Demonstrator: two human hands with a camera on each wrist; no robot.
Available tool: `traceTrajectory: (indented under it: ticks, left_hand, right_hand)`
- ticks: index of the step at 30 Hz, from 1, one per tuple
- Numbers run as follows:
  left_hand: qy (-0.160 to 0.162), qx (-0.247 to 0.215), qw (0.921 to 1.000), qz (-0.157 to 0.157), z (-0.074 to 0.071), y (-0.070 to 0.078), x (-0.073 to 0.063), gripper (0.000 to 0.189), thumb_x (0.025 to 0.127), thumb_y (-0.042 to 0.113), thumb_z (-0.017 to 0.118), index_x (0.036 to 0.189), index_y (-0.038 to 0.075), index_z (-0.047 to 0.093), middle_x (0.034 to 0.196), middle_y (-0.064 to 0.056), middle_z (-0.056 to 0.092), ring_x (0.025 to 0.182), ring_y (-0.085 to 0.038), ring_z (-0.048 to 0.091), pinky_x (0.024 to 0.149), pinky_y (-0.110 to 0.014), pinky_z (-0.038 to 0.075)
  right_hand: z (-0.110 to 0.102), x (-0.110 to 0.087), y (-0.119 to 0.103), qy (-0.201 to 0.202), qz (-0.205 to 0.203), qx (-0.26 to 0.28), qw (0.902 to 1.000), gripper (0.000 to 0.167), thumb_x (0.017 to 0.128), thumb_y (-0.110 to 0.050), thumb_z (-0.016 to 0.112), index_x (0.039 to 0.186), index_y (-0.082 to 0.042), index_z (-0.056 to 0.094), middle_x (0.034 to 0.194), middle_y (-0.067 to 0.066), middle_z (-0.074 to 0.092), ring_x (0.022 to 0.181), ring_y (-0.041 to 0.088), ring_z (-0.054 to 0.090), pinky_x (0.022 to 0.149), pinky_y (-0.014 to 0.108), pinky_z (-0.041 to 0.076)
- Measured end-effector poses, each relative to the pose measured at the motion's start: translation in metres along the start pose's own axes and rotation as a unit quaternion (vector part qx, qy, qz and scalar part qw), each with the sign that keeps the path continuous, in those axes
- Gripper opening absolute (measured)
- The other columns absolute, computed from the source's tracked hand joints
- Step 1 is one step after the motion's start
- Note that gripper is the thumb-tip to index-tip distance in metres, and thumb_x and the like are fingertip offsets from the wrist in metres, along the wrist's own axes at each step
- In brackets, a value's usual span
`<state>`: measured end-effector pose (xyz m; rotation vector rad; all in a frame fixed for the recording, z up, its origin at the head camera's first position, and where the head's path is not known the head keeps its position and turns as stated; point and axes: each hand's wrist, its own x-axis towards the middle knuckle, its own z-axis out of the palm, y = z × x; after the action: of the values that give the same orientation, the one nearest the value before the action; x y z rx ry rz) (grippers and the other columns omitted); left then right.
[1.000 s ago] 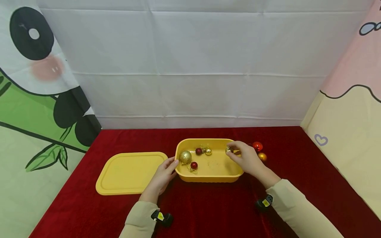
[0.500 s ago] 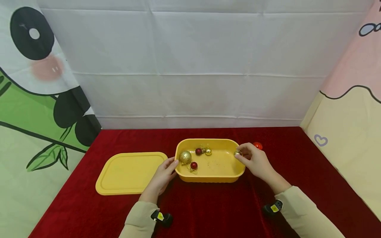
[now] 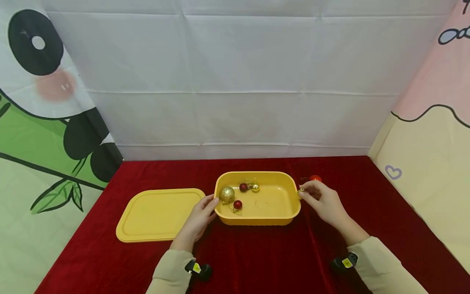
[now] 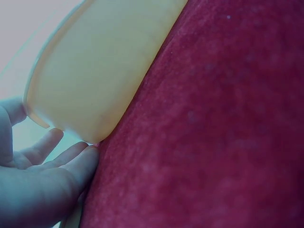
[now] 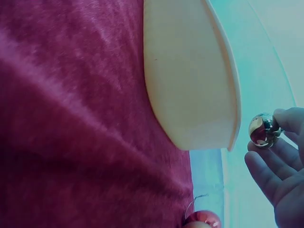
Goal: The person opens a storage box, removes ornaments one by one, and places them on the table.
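Facing a creased white sheet (image 3: 249, 81) on the far side, flanked by a left hanging (image 3: 33, 134) and a right hanging (image 3: 426, 163), both printed. Working over a red cloth (image 3: 257, 257). Finding a tub (image 3: 257, 221) standing upright mid-scene and a lid (image 3: 154, 216) lying flat to the left of it.

Steadying the tub at its left end with the left hand (image 3: 198, 218), setting the thumb at the rim and curling the fingers against the outer wall. Pinching a gold bauble (image 5: 259, 134) by its cap with the right hand (image 3: 327, 204), spreading the remaining fingers loosely. Holding that bauble at the tub's right rim; not confirming contact.

Counting four baubles inside: a large gold ball (image 3: 227, 194) at left, a dark red ball (image 3: 243, 187) and a shiny gold ball (image 3: 255, 187) lying close together toward the far wall, and a red ball (image 3: 238, 205) nearer the near wall. Recording an orange-red ball (image 3: 315, 178) on the cloth at right, beyond the right hand.

Judging the shifting of baubles between tub and cloth as part done: counting four in, one in hand, at least one out. Listing as outstanding: releasing the held bauble, fitting the lid. Leaving the direction of travel undetermined.
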<state>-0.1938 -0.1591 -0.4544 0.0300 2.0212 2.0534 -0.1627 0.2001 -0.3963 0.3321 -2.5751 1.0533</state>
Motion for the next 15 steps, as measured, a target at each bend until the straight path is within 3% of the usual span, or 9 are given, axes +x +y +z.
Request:
traceTrajectory:
  ticks: [7, 15]
  left_hand:
    - [0.005, 0.004, 1.0000, -0.001, 0.000, -0.001, 0.000, 0.053, 0.099, 0.034, 0.048, 0.141, 0.004, 0.038, 0.145, -0.019, 0.038, 0.134, -0.032, 0.038, 0.111, -0.051, 0.032]
    - [-0.003, 0.000, 1.0000, 0.003, 0.001, 0.001, -0.001, 0.053, 0.100, 0.034, 0.046, 0.142, 0.003, 0.037, 0.146, -0.020, 0.036, 0.135, -0.033, 0.037, 0.111, -0.051, 0.031]
  right_hand:
    - [-0.007, -0.007, 0.011, 0.017, 0.009, -0.014, 0.9997, 0.016, 0.088, -0.019, 0.067, 0.102, -0.010, 0.064, 0.093, 0.003, 0.072, 0.084, 0.005, 0.065, 0.076, 0.025, 0.056]
    - [-0.018, -0.012, 0.025, 0.036, 0.007, -0.017, 0.9992, 0.014, 0.087, -0.013, 0.069, 0.099, -0.009, 0.064, 0.089, 0.006, 0.072, 0.080, -0.008, 0.059, 0.071, 0.008, 0.049]
